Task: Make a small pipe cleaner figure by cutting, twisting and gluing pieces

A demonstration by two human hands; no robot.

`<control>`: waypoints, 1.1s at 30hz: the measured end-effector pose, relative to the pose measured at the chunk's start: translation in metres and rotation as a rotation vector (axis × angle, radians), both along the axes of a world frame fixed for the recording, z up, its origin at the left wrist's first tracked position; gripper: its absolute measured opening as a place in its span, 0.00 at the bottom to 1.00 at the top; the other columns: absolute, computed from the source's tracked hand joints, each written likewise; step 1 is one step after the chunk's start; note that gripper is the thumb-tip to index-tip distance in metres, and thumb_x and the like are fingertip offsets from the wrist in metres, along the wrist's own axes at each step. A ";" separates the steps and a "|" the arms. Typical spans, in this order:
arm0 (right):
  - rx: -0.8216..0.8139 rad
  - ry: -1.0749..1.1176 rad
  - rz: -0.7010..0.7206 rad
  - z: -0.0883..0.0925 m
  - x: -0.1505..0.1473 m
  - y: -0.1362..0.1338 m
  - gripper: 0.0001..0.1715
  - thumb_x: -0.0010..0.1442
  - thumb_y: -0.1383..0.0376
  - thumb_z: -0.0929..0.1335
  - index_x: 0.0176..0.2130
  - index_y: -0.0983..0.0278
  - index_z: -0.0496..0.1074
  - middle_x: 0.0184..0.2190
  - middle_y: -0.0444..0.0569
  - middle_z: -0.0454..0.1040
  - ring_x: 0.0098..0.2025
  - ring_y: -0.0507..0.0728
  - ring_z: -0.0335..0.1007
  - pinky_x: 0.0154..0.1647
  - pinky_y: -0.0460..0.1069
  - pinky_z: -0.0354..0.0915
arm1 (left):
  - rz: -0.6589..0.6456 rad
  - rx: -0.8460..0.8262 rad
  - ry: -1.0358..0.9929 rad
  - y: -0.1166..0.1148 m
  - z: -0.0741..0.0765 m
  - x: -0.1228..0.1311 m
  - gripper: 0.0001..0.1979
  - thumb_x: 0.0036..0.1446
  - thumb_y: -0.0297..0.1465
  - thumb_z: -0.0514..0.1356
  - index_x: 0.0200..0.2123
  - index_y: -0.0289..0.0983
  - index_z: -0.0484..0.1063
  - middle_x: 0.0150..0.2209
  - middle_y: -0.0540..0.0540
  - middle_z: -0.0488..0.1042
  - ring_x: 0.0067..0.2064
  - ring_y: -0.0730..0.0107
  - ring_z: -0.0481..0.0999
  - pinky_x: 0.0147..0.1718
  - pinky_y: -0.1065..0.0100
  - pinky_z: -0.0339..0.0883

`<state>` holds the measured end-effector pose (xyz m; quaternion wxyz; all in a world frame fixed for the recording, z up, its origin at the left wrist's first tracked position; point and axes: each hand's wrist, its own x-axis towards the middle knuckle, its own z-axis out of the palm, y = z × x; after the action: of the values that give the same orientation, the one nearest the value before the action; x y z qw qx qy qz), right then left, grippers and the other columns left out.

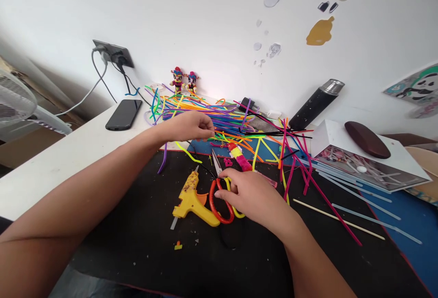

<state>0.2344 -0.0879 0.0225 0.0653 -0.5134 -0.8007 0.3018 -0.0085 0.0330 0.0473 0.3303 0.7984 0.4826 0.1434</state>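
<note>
My left hand [191, 127] reaches to the near edge of a heap of coloured pipe cleaners [219, 115], fingers pinched together on a strand there. My right hand [251, 195] rests on the black mat [143, 238], fingers curled around the yellow and red handles of a pair of scissors [221, 193] whose blades point away from me. A yellow glue gun [191, 200] lies just left of the scissors. A half-wrapped pink and yellow pipe-cleaner figure [239, 155] lies just beyond my right hand.
A black phone [123, 114] lies at the back left near a wall socket [112, 53]. Two small pipe-cleaner dolls [184, 80] stand by the wall. A black flask [316, 103], a white box [369, 161] with a brown case, clear glue sticks [356, 195] and a wooden skewer [337, 218] sit right.
</note>
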 end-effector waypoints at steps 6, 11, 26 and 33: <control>-0.023 0.057 0.065 0.001 -0.006 -0.006 0.16 0.66 0.54 0.73 0.50 0.59 0.81 0.27 0.46 0.78 0.27 0.57 0.71 0.29 0.51 0.53 | -0.157 0.016 0.068 -0.013 -0.025 0.027 0.11 0.58 0.40 0.62 0.33 0.39 0.80 0.27 0.51 0.79 0.28 0.69 0.72 0.28 0.70 0.58; -0.043 0.220 -0.019 0.010 -0.004 -0.005 0.14 0.69 0.53 0.71 0.45 0.58 0.81 0.25 0.43 0.77 0.25 0.53 0.69 0.29 0.49 0.56 | -0.223 0.001 0.096 -0.020 -0.028 0.035 0.12 0.60 0.38 0.61 0.34 0.38 0.81 0.30 0.50 0.81 0.30 0.69 0.75 0.30 0.70 0.60; -0.260 0.732 -0.261 0.014 0.003 0.002 0.16 0.69 0.52 0.70 0.41 0.62 0.77 0.22 0.39 0.71 0.18 0.48 0.66 0.20 0.44 0.62 | -0.132 0.133 0.298 -0.026 -0.038 0.043 0.09 0.56 0.35 0.60 0.33 0.40 0.80 0.32 0.49 0.82 0.32 0.66 0.75 0.28 0.67 0.55; -0.265 0.713 -0.261 0.014 0.000 0.002 0.15 0.69 0.53 0.70 0.42 0.63 0.77 0.21 0.39 0.71 0.18 0.48 0.66 0.20 0.44 0.63 | -0.106 0.164 0.355 -0.026 -0.040 0.045 0.09 0.56 0.36 0.61 0.33 0.41 0.81 0.32 0.49 0.81 0.32 0.65 0.75 0.27 0.67 0.54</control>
<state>0.2348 -0.0862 0.0365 0.3099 -0.4777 -0.6101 0.5509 0.0362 0.0072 0.0073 0.1807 0.8596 0.4774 0.0217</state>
